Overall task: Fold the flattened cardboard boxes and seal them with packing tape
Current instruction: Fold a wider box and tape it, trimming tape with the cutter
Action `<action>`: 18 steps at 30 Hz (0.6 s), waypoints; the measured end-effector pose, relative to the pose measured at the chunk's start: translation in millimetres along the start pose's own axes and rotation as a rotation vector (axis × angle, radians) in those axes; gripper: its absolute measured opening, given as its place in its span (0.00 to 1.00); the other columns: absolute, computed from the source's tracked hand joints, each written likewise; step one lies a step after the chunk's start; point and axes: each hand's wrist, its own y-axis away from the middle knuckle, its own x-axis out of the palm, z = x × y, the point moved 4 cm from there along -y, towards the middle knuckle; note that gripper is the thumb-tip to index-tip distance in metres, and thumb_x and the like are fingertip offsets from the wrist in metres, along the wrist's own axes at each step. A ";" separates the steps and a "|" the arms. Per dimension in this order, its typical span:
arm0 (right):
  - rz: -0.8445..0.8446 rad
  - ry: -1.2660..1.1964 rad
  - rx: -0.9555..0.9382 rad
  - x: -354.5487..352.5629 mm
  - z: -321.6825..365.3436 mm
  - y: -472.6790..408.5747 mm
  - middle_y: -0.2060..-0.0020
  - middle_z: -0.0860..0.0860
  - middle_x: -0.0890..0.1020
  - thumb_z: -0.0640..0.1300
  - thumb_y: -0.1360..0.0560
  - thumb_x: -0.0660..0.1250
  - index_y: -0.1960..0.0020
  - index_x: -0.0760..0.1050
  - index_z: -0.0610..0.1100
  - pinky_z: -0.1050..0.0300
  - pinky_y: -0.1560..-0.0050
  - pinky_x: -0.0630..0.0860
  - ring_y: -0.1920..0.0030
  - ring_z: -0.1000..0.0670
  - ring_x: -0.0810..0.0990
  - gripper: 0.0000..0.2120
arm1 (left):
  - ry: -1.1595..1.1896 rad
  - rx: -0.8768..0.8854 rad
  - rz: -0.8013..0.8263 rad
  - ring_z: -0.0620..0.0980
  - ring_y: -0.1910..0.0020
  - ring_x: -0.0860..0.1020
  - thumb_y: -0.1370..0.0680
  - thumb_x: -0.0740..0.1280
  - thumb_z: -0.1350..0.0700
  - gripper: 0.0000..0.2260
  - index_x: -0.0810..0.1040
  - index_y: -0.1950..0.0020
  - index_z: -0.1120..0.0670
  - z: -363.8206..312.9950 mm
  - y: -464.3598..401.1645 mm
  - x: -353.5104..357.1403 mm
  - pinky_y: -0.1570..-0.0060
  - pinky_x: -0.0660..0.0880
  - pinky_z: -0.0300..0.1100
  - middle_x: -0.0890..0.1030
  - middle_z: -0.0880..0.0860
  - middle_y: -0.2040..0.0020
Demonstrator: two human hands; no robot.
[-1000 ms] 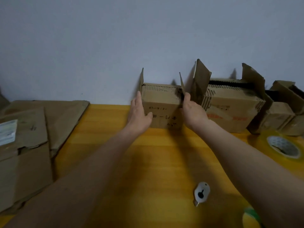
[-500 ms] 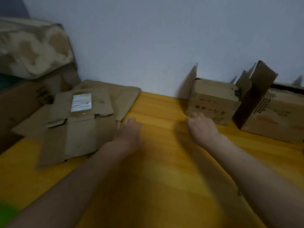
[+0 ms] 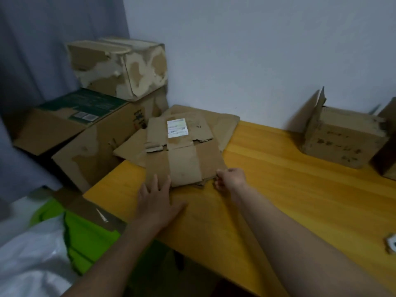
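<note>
Worktop (image 3: 278, 189): yellow wood, set against the wall. Flattened cardboard boxes (image 3: 184, 153) lie stacked at its far left corner. One folded box (image 3: 340, 136) stands at the far right. A small white object (image 3: 391, 245) lies at the right edge.

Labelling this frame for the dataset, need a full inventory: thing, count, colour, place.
flattened cardboard boxes: a stack, exact count unclear, brown, top one with a white label, table's far left corner
folded box: 1, brown, flaps up, far right by the wall; another box is cut off at the frame edge
table: 1, yellow-orange wood
large box: 1, brown with a green printed top, left of the table
patchy box: 1, tan and brown, stacked on the large box
small white object: 1, right table edge, cannot identify
green and white material: bottom left
left hand: flat, fingers on the stack's near edge
right hand: pinching the stack's near right corner
</note>
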 end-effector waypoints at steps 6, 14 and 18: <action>0.089 -0.528 0.033 -30.5 8.3 13.7 0.55 0.41 0.78 0.32 0.19 0.55 0.53 0.66 0.40 0.49 0.61 0.83 0.59 0.45 0.81 0.06 | 0.176 0.002 -0.114 0.60 0.22 0.45 0.31 0.65 0.29 0.48 0.45 0.21 0.45 -31.0 11.7 -18.7 0.24 0.48 0.57 0.41 0.55 0.21; -0.029 -0.789 -0.170 -146.1 -3.0 61.5 0.51 0.35 0.79 0.32 0.19 0.53 0.60 0.62 0.43 0.51 0.65 0.83 0.61 0.43 0.85 0.13 | 1.255 -0.134 0.123 0.58 0.25 0.59 0.38 0.76 0.36 0.55 0.48 0.20 0.50 -115.7 18.1 -27.3 0.29 0.61 0.59 0.55 0.54 0.22; -0.080 -0.756 -0.179 -192.4 -25.8 87.0 0.53 0.35 0.79 0.31 0.20 0.54 0.60 0.62 0.42 0.51 0.62 0.83 0.59 0.42 0.84 0.12 | 1.425 -0.298 0.238 0.60 0.32 0.68 0.35 0.78 0.43 0.46 0.60 0.25 0.58 -143.9 18.6 -10.2 0.33 0.67 0.56 0.68 0.58 0.29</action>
